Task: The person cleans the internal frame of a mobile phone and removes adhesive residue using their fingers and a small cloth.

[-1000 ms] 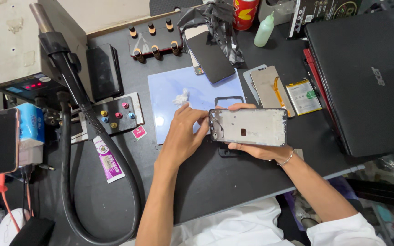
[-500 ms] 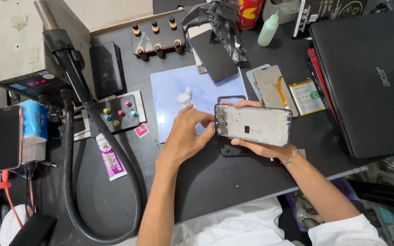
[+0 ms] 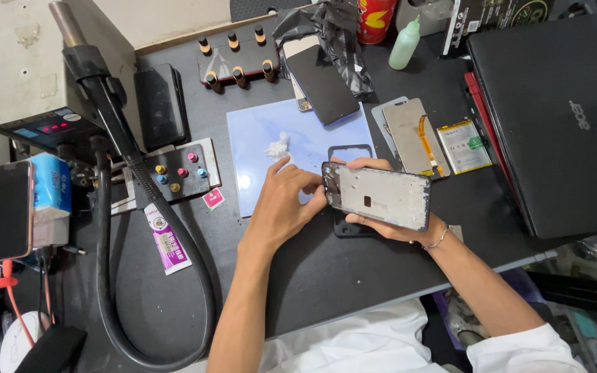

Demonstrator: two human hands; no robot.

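Phone frame (image 3: 379, 197), a grey mid-frame with dark edges, is held just above the dark counter (image 3: 326, 269), near its front edge. The right hand (image 3: 388, 224) cups it from below, fingers curled around its long sides and closed on it. The left hand (image 3: 286, 204) is at the frame's left short end, thumb and fingertips pinched against that edge. Under both hands lies a black bezel piece (image 3: 349, 153), partly on a pale blue mat (image 3: 264, 173) that carries a small white wad (image 3: 277, 146). Behind them sit a dark phone screen (image 3: 321, 84), a copper-backed panel (image 3: 414, 135) and a flat battery (image 3: 463, 145). A closed black laptop (image 3: 554, 117) lies far right
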